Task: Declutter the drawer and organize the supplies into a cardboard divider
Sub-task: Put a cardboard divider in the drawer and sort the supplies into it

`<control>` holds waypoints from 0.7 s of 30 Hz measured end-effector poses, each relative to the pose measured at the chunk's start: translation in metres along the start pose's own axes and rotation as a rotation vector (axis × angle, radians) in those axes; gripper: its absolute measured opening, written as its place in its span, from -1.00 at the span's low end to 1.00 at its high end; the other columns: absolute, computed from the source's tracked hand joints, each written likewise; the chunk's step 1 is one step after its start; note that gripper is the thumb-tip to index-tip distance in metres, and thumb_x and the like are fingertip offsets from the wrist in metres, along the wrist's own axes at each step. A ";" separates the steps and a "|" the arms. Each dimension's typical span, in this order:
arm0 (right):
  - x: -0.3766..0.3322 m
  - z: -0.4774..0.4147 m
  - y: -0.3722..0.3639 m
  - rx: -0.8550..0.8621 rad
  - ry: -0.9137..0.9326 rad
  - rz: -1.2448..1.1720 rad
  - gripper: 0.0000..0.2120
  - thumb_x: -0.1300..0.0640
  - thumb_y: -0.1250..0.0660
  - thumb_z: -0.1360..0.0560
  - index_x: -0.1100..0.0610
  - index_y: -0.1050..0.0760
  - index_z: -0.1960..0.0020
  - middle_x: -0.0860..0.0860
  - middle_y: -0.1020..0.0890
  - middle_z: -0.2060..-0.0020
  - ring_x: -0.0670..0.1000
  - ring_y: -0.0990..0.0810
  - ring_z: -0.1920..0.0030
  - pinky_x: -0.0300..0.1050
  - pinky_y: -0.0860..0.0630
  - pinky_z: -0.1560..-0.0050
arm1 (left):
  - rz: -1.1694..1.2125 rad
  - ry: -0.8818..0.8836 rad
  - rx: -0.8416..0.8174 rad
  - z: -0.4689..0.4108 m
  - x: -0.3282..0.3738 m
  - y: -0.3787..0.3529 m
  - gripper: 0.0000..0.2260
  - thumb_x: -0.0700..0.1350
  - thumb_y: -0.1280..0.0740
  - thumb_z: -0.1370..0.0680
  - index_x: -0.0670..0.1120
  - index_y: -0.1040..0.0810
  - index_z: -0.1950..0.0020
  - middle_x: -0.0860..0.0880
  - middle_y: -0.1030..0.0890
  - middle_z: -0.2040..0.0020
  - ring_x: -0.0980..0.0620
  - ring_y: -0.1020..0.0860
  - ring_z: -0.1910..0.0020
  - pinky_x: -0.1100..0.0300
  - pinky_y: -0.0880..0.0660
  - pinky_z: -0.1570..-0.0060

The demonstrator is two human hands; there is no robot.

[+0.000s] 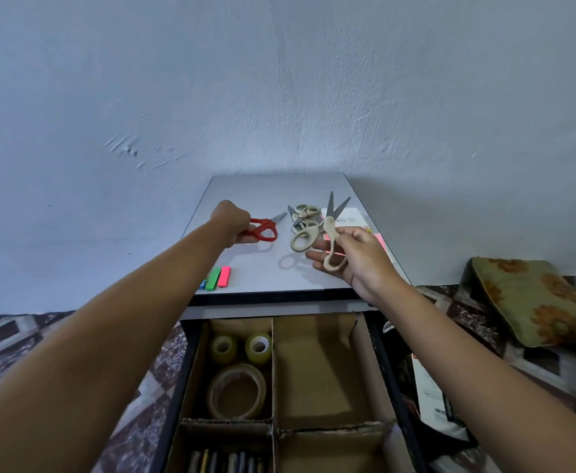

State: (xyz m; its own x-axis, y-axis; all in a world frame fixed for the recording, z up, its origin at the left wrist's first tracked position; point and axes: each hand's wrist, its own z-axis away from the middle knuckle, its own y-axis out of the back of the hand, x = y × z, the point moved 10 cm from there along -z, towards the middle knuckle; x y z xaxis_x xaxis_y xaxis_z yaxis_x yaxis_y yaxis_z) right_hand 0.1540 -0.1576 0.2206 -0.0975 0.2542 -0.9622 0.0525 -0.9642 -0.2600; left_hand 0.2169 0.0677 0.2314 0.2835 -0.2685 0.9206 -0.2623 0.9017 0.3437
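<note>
My left hand (233, 221) grips the handles of red scissors (266, 227) that lie on the white cabinet top (266, 268), blades pointing right. My right hand (358, 257) holds beige scissors (329, 235) above the top, blades spread and pointing up. Two more beige scissors (305, 215) lie behind them on the top. Below, the open drawer holds a cardboard divider (272, 363). Its left rear cell contains two small yellow tape rolls (242, 348) and one large clear tape roll (237, 390). The right rear cell (317, 370) shows bare cardboard. Pens (225, 462) fill the front left cell.
Coloured sticky flags (216, 278) lie near the cabinet top's front edge. Pink sticky notes and a white card (354, 216) sit at the right side of the top. A patterned cushion (532, 302) rests on the patterned cover to the right. A white packet (430, 394) lies right of the drawer.
</note>
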 end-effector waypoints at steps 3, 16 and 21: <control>0.002 0.014 -0.004 -0.055 -0.027 -0.069 -0.91 0.25 -0.11 -0.61 0.21 -0.38 -0.05 0.20 -0.62 0.14 0.17 -0.66 0.21 0.07 -0.60 0.11 | 0.270 0.013 -0.065 0.044 0.002 0.008 -0.95 -0.36 -0.29 -0.53 -0.25 -0.46 0.11 -0.19 -0.60 0.30 0.03 -0.62 0.49 0.21 -0.56 0.53; 0.047 0.087 0.032 -0.018 -0.073 -0.033 -0.82 0.25 -0.11 -0.62 0.15 -0.48 0.04 0.04 -0.67 0.39 -0.06 -0.66 0.38 -0.14 -0.60 0.37 | 0.494 -0.018 -0.205 0.197 -0.092 0.014 -0.83 -0.29 -0.15 -0.60 -0.21 -0.52 -0.08 -0.15 -0.66 0.11 0.01 -0.67 0.29 0.20 -0.61 0.34; 0.076 0.113 0.050 0.017 -0.099 -0.033 -0.83 0.25 -0.11 -0.62 0.15 -0.47 0.03 0.02 -0.64 0.40 0.04 -0.68 0.34 0.01 -0.65 0.24 | 0.477 0.060 -0.274 0.226 -0.129 -0.004 -0.85 -0.30 -0.20 -0.56 -0.20 -0.54 -0.04 -0.18 -0.67 0.11 -0.09 -0.66 0.23 0.12 -0.62 0.32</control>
State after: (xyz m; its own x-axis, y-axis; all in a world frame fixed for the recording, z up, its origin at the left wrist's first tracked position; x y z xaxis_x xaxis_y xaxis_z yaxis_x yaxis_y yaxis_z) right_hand 0.0373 -0.1953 0.1439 -0.1972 0.2783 -0.9400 0.0310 -0.9566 -0.2897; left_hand -0.0275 0.0217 0.1527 0.2458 0.2035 0.9477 -0.1270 0.9761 -0.1766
